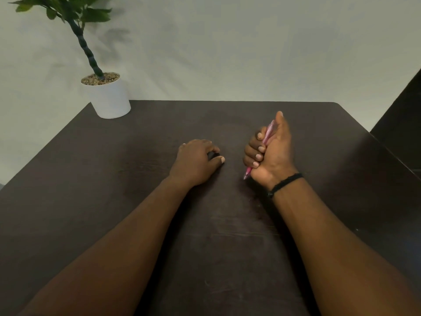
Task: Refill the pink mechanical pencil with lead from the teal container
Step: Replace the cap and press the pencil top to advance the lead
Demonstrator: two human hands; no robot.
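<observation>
My right hand (271,153) is closed in a fist around the pink mechanical pencil (267,135). The pencil stands tilted, with its tip (245,177) pointing down toward the table and its top end under my thumb. My left hand (196,161) rests on the dark table (136,156) to the left of the pencil. Its fingers and thumb curl around a small dark object (213,155), which is mostly hidden, so I cannot tell its colour. No teal container shows clearly anywhere.
A white pot (110,99) with a green plant stands at the table's far left corner. A dark piece of furniture (401,124) borders the table on the right. A pale wall lies behind the far edge.
</observation>
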